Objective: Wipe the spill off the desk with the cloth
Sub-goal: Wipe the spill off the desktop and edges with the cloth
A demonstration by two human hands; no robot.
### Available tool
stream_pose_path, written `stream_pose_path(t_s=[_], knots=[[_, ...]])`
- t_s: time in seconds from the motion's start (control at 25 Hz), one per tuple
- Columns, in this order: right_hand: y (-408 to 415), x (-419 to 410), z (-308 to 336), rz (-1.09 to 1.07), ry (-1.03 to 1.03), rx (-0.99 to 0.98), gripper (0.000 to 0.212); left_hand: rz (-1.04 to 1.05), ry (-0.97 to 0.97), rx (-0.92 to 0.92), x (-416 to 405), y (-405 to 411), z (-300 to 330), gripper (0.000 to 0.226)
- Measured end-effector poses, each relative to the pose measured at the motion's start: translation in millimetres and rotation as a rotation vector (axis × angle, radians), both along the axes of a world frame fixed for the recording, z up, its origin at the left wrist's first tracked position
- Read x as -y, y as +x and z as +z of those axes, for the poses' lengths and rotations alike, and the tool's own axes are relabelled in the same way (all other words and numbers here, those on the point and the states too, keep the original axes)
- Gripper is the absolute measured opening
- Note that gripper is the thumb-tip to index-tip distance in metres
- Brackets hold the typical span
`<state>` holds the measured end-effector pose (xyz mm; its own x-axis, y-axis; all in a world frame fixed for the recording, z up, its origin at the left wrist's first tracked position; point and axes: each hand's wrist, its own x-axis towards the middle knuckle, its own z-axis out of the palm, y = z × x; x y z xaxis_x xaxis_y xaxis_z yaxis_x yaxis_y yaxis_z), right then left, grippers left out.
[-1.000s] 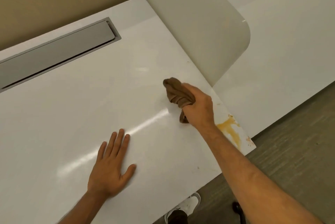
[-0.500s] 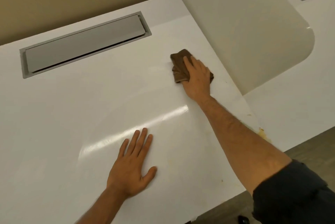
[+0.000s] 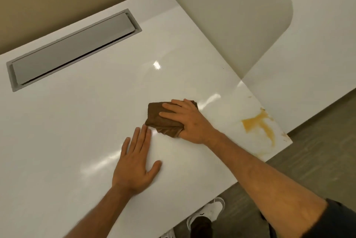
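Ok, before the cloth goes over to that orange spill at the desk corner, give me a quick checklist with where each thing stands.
1. Cloth under control: ok. The right hand presses the brown cloth flat on the desk.
2. Spill located: ok. The orange spill sits near the desk's front right corner, apart from the cloth.
3. Path from cloth to spill free of objects: ok.
4. Bracing hand out of the way: ok. The left hand lies flat on the desk, on the side away from the spill.
5. Spill contained on the desk: cannot tell. It runs close to the edge.
6. Cloth has a clean face: cannot tell.
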<state>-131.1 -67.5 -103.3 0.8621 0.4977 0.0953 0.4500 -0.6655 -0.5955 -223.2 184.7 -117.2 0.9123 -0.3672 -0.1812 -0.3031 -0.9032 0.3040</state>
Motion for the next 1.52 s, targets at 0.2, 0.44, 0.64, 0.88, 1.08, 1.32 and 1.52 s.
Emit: stream_pose_path(t_s=[0.2,0.44,0.64,0.88,1.08,1.32,1.52], knots=[[-74.3,51.8,-2.8,-0.354,0.009,0.045,0.052,-0.034,0.016,0.012,0.3,-0.8,1.5,0.090],[-185.1,-15.3,-21.0,-0.913,-0.161,0.098,0.059,-0.029,0.006,0.034,-0.6,-1.4,-3.7,0.090],[-248.4,-99.2,-13.0,-0.853,-0.178,0.070,0.064,-0.038,0.002,0.023,-4.2,-0.9,-11.2,0.091],[-221.9,-37.0,45.4,-1.015,0.745,-0.367,0.043,-0.036,-0.003,0.016,-2.2,-3.3,-2.4,0.091],[-211.4,21.4,42.7,-1.097,0.361,-0.146,0.045,-0.024,0.016,-0.013,4.2,-4.7,6.9,0.091],[-264.5,-93.9,1.5,-0.920,-0.076,-0.017,0.069,-0.026,0.008,-0.001,0.2,-2.7,3.0,0.092],[-303.2,-167.3,12.8,-0.678,0.136,-0.108,0.062,-0.018,0.007,-0.003,1.5,-2.9,2.3,0.092]])
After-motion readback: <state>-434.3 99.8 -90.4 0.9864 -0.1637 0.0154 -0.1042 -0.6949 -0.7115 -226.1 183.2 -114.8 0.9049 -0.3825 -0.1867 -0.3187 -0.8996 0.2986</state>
